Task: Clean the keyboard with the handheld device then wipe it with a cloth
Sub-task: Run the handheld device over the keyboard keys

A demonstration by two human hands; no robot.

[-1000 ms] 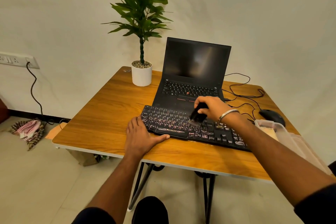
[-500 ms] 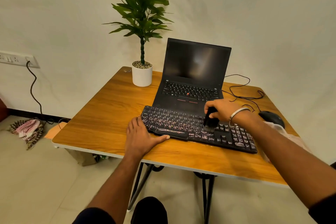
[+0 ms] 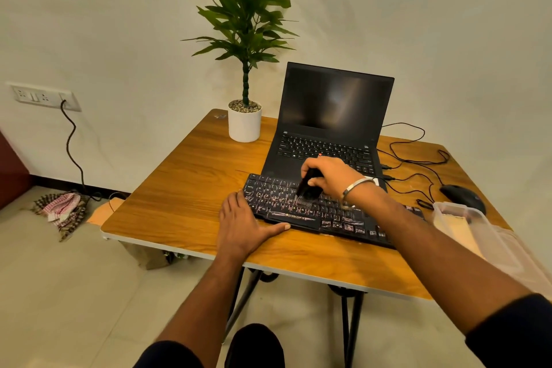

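A wooden table is seen from above, and everything else is placed against the black keyboard lying near its front edge. Directly behind the keyboard an open laptop is stood, its front edge touching or just beside the keyboard's back edge. Behind and to the left of the keyboard a potted plant is set. To the right of the keyboard a clear plastic box is placed, with a mouse just behind it and cables trailing beyond.

The left hand is laid flat on the table at the keyboard's left front corner, fingers straight, thumb along the front edge, apparently steadying it. The right hand is curled around a small black brush, whose bristles are pressed onto the keys at the left-middle of the keyboard.

The brush is judged light and rigid in the body, with soft bristles that yield; it is best held by its upper body, as now. The keyboard is judged light and apt to slide, so it should be braced at an edge.
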